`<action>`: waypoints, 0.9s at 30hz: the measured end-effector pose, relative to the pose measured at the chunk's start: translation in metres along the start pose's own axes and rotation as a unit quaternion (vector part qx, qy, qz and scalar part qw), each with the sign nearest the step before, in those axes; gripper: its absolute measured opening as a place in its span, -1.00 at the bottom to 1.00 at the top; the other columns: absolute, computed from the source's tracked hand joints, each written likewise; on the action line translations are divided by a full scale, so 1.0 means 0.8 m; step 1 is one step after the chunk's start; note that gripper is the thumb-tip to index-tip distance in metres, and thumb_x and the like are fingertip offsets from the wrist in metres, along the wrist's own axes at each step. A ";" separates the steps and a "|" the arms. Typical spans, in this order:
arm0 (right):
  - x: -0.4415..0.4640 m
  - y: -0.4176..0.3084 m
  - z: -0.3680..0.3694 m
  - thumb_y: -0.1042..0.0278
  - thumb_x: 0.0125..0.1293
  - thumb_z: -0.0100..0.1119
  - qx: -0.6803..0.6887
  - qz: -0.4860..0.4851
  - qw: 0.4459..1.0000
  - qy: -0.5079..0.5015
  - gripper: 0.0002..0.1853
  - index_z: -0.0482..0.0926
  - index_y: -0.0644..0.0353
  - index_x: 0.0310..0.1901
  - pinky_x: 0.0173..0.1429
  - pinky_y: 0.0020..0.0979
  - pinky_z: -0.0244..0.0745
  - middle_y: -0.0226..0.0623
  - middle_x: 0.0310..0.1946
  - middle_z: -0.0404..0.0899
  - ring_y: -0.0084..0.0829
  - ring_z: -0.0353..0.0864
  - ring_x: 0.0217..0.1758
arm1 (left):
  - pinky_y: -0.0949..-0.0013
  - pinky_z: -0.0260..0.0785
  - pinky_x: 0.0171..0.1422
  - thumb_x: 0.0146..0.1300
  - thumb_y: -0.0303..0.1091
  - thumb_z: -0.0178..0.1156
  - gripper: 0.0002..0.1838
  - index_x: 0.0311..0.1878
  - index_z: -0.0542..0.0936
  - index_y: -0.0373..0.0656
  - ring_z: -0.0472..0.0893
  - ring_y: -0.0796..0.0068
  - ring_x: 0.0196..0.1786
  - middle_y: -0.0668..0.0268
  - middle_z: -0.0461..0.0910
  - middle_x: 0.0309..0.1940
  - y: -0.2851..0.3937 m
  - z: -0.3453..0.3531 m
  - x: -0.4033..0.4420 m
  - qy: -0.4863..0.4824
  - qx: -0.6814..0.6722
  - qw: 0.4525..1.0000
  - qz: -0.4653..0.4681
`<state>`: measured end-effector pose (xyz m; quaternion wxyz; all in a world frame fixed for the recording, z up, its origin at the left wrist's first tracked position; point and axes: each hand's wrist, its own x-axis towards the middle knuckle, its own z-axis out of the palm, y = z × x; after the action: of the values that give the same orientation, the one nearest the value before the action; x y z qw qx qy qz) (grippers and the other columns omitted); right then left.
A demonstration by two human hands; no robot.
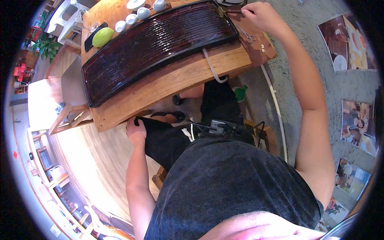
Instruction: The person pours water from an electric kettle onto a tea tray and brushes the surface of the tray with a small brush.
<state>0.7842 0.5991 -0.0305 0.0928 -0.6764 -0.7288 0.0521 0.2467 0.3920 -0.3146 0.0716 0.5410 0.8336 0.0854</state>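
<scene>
My right hand (262, 16) is closed round one end of a dark thin object (234, 11) at the back right corner of the table, beside the end of a ribbed dark brown tray (160, 44). Scissors (250, 38) lie just below that hand. Down at the table's near left edge, my left hand (136, 131) is at my knee, with the edge of the black shorts (160, 136) pinched between thumb and fingers. Its fingertips are partly hidden.
Small white cups (131, 19), a yellow-green fruit (103, 37) and a dark flat object (89, 42) stand behind the tray. A pale hose (212, 67) hangs over the wooden table's front edge (176, 78). Photos (354, 120) cover the right wall.
</scene>
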 end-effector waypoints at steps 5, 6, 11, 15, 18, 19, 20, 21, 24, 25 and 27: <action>-0.035 0.011 -0.012 0.25 0.44 0.19 -0.015 -0.062 0.998 -0.007 -0.73 0.71 0.25 -0.02 -0.01 -0.23 0.59 -0.02 -0.17 0.74 -0.06 0.73 -0.12 | 0.13 0.31 0.47 0.32 -0.10 0.16 -0.56 0.15 0.66 -0.13 0.52 0.08 0.32 0.16 0.62 0.21 -0.007 0.007 0.001 0.006 -0.018 1.000 0.013; -0.042 0.007 -0.018 0.25 0.44 0.18 -0.020 -0.067 0.997 -0.016 -0.72 0.71 0.27 -0.03 -0.01 -0.22 0.60 0.00 -0.17 0.74 -0.04 0.74 -0.11 | 0.13 0.31 0.47 0.32 -0.10 0.16 -0.56 0.15 0.66 -0.13 0.52 0.08 0.32 0.16 0.62 0.21 -0.009 0.007 0.000 0.005 -0.017 1.000 0.011; -0.047 0.009 -0.023 0.25 0.46 0.17 0.010 -0.086 0.996 0.038 -0.72 0.70 0.27 0.00 0.00 -0.21 0.60 -0.02 -0.16 0.74 -0.05 0.74 -0.11 | 0.14 0.30 0.48 0.33 -0.09 0.16 -0.55 0.17 0.66 -0.13 0.51 0.10 0.33 0.16 0.62 0.22 0.001 -0.004 0.000 -0.019 -0.028 0.999 0.001; -0.041 0.018 -0.006 0.25 0.46 0.18 -0.011 -0.097 0.993 0.070 -0.72 0.69 0.25 0.02 0.03 -0.23 0.59 -0.03 -0.13 0.74 -0.08 0.74 -0.07 | 0.15 0.29 0.48 0.33 -0.09 0.16 -0.55 0.18 0.66 -0.12 0.52 0.10 0.33 0.17 0.62 0.22 -0.004 -0.002 0.000 -0.015 -0.026 0.999 0.010; -0.044 0.031 0.000 0.24 0.46 0.19 -0.018 -0.140 0.987 0.079 -0.72 0.69 0.22 0.04 -0.02 -0.26 0.58 -0.06 -0.13 0.74 -0.11 0.74 -0.12 | 0.15 0.28 0.49 0.34 -0.10 0.17 -0.56 0.18 0.66 -0.11 0.51 0.11 0.33 0.19 0.63 0.22 -0.009 0.005 0.002 -0.015 -0.020 1.000 -0.004; -0.047 0.029 -0.004 0.24 0.46 0.19 -0.018 -0.142 0.987 0.077 -0.72 0.69 0.22 0.04 -0.02 -0.26 0.58 -0.06 -0.13 0.74 -0.11 0.74 -0.12 | 0.15 0.28 0.49 0.33 -0.10 0.17 -0.56 0.17 0.66 -0.11 0.51 0.11 0.33 0.18 0.63 0.22 -0.011 0.008 0.003 -0.013 -0.026 1.000 -0.001; -0.054 0.024 -0.012 0.26 0.46 0.19 -0.008 -0.134 0.987 0.084 -0.73 0.69 0.21 0.05 -0.05 -0.29 0.56 -0.09 -0.15 0.74 -0.17 0.72 -0.15 | 0.15 0.28 0.49 0.33 -0.10 0.17 -0.56 0.17 0.67 -0.11 0.51 0.11 0.33 0.17 0.63 0.22 -0.012 0.010 0.002 -0.012 -0.031 0.999 0.001; -0.059 0.020 -0.018 0.28 0.47 0.19 0.002 -0.125 0.988 0.090 -0.74 0.69 0.19 0.06 -0.07 -0.32 0.54 -0.13 -0.16 0.74 -0.23 0.70 -0.18 | 0.15 0.28 0.49 0.33 -0.10 0.17 -0.56 0.17 0.67 -0.11 0.51 0.11 0.33 0.17 0.63 0.22 -0.013 0.011 0.003 -0.013 -0.031 0.999 -0.002; -0.065 0.010 -0.021 0.38 0.47 0.17 0.048 -0.146 0.984 0.085 -0.76 0.68 0.17 0.09 -0.14 -0.39 0.48 -0.22 -0.27 0.67 -0.35 0.60 -0.27 | 0.13 0.29 0.48 0.32 -0.11 0.19 -0.56 0.17 0.66 -0.13 0.51 0.08 0.32 0.13 0.63 0.20 -0.013 0.012 0.004 -0.009 -0.010 1.000 0.008; -0.066 0.003 -0.022 0.38 0.47 0.17 0.049 -0.148 0.984 0.083 -0.76 0.68 0.17 0.09 -0.14 -0.39 0.48 -0.22 -0.27 0.67 -0.35 0.60 -0.27 | 0.10 0.30 0.46 0.31 -0.11 0.19 -0.56 0.15 0.66 -0.15 0.52 0.05 0.31 0.09 0.63 0.19 -0.014 0.013 0.004 -0.004 -0.011 1.000 0.016; -0.063 -0.015 -0.020 0.37 0.41 0.22 0.078 -0.170 0.982 0.040 -0.78 0.69 0.16 0.03 -0.15 -0.33 0.53 -0.18 -0.30 0.63 -0.24 0.62 -0.30 | 0.08 0.32 0.45 0.31 -0.12 0.19 -0.56 0.14 0.66 -0.17 0.52 0.02 0.29 0.06 0.63 0.17 -0.012 0.013 0.006 0.001 -0.011 1.000 0.022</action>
<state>0.7788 0.5470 -0.0160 0.1821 -0.5352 -0.8223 0.0655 0.2381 0.3929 -0.3267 0.0747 0.5580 0.8209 0.0962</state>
